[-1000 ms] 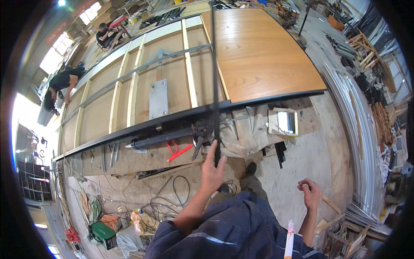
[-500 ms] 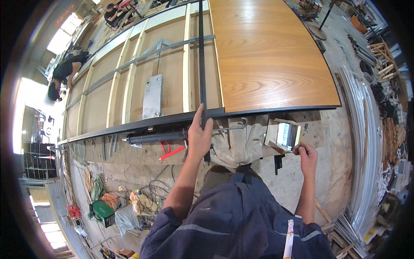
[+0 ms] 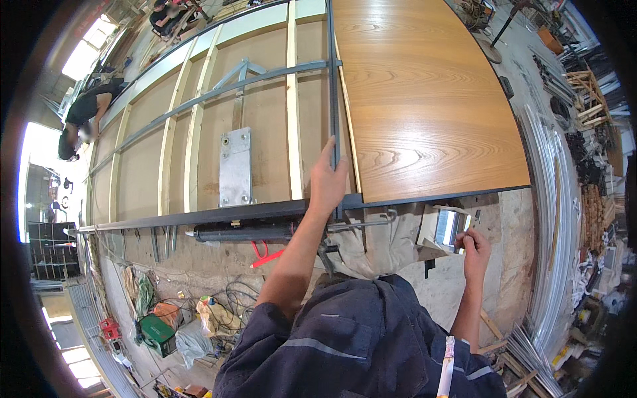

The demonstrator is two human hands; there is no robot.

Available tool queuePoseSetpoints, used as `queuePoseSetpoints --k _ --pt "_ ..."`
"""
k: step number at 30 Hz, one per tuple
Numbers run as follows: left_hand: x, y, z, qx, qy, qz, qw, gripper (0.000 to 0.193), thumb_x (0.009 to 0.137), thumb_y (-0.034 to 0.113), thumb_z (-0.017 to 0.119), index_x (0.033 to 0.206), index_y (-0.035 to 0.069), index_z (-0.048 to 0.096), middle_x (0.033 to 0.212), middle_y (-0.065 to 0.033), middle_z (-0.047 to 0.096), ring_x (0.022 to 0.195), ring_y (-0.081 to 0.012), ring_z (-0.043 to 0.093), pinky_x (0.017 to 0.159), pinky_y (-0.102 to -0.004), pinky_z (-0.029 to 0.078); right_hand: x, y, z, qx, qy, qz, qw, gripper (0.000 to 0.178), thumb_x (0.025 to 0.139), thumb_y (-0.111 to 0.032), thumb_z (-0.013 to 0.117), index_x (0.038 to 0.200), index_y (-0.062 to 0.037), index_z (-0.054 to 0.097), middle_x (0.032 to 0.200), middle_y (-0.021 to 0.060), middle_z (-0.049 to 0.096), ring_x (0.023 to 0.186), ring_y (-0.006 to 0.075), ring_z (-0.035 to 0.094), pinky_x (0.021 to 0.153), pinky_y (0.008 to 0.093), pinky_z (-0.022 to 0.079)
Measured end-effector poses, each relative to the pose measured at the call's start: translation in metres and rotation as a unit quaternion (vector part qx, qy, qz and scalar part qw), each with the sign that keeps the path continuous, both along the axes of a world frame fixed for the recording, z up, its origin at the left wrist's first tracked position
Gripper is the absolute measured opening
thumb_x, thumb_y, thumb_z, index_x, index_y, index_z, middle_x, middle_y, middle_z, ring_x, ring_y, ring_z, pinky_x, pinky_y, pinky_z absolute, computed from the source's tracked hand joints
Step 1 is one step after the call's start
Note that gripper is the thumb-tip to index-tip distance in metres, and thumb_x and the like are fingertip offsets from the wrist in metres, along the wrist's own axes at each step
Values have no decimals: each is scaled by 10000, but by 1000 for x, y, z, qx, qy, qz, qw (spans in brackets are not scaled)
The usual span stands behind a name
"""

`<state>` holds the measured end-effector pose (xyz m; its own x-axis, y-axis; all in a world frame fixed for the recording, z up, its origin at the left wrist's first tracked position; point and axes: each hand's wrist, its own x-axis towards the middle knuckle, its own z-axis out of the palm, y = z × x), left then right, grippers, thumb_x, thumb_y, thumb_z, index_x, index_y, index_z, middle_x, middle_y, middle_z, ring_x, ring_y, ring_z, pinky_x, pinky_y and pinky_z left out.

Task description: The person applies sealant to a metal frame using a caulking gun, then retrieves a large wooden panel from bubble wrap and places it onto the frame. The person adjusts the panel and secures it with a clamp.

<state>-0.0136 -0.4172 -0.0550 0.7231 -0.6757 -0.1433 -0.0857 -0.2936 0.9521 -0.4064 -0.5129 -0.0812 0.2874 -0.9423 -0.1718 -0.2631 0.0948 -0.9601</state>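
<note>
My left hand (image 3: 330, 182) is closed around a long dark strip (image 3: 332, 99), thumb on one side and fingers on the other. The strip lies across the framed panel (image 3: 265, 142), close beside the edge of a wood-grain board (image 3: 424, 99). My right hand (image 3: 476, 255) is at a small open carton (image 3: 429, 225) with shiny silvery contents (image 3: 448, 227). Its fingers are pinched at the carton's right side, and what they hold, if anything, is too small to make out. A black caulking gun (image 3: 245, 231) lies below the panel's near edge, left of the carton.
Pale wooden slats (image 3: 292, 119), a grey metal bar (image 3: 212, 96) and a metal plate (image 3: 236, 166) sit within the frame. A person (image 3: 89, 113) leans over its far left. Cables, bags and a green case (image 3: 157, 333) lie on the floor; long metal profiles (image 3: 541, 232) lie right.
My left hand has slid farther up the dark strip, and the strip sits nearer the wood-grain board. My right hand stays by the carton, its fingers slightly shifted. The view has moved somewhat.
</note>
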Motion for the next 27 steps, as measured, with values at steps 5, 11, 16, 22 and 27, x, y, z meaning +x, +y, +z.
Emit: queuePoseSetpoints --k 5,11,16,22,27 --pt "17 -14 -17 -46 -55 5 997 560 978 157 560 1457 -88 407 1374 -296 556 1259 -325 562 1057 -383 428 12 22 5 4 8 -56 998 193 955 -21 533 1071 52 669 867 93 693 726 158 655 702 309 556" --pt "18 -13 -6 -26 -17 7 999 582 975 133 551 1475 -104 374 1411 -293 527 1296 -300 540 1080 -373 407 17 37 -10 19 14 -87 996 189 966 -30 546 1092 45 666 876 103 693 726 164 661 701 319 573" --pt "24 -13 -30 -58 -61 5 996 569 983 163 555 1478 -64 389 1349 -309 573 1272 -340 573 1045 -375 434 23 38 -21 23 26 -81 996 206 967 -37 557 1124 47 660 885 109 697 728 171 670 705 322 581" --pt "24 -16 -25 -51 -82 -2 995 563 982 147 565 1478 -54 391 1341 -316 573 1236 -372 591 1025 -390 448 36 36 -10 25 45 -69 996 222 974 -48 550 1135 54 662 891 112 699 732 174 671 711 323 580" --pt "20 -26 -10 -24 -19 -40 999 589 969 148 578 1486 -56 382 1347 -337 556 1268 -393 562 1050 -411 429 50 37 3 25 38 -78 996 197 947 -28 532 1058 73 661 860 95 693 743 166 671 724 304 559"
